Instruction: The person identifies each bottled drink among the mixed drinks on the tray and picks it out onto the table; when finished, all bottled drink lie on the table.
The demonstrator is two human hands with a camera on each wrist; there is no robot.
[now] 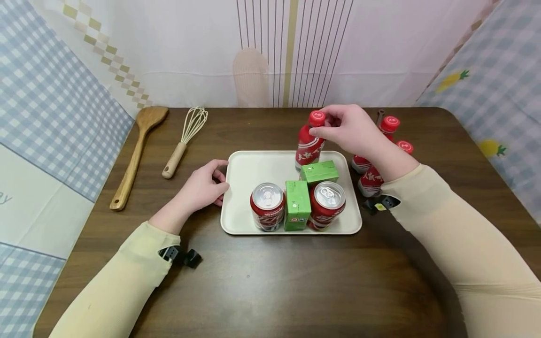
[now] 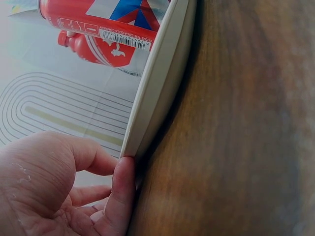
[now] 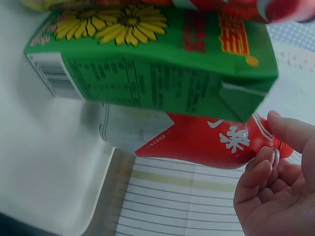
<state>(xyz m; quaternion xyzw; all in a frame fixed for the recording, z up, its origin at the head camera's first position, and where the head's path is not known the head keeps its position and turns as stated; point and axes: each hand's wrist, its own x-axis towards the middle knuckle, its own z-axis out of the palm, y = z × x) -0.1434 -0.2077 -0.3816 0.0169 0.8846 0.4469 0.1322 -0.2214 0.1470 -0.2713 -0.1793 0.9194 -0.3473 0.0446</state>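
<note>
My right hand (image 1: 352, 126) pinches a red-capped drink bottle (image 1: 308, 149) near its neck. In the right wrist view, this red bottle (image 3: 197, 140) has its base at the tray surface, close behind a green drink carton (image 3: 162, 73). The cream tray (image 1: 253, 164) also bears two red Coca-Cola cans (image 1: 267, 211) (image 1: 327, 206) and two green cartons (image 1: 297, 206) (image 1: 320, 172). At the tray's left edge is my left hand (image 1: 204, 188), thumb and fingertips holding the rim. The left wrist view shows the rim (image 2: 152, 93) at these fingertips (image 2: 124, 169).
Two more red bottles (image 1: 389, 124) (image 1: 372, 182) stand right of the tray, partly hidden by my right arm. A wooden spatula (image 1: 134, 164) and a whisk (image 1: 186, 141) lie at the left. Patterned curtains (image 1: 190, 51) hang behind the wooden table (image 1: 253, 291).
</note>
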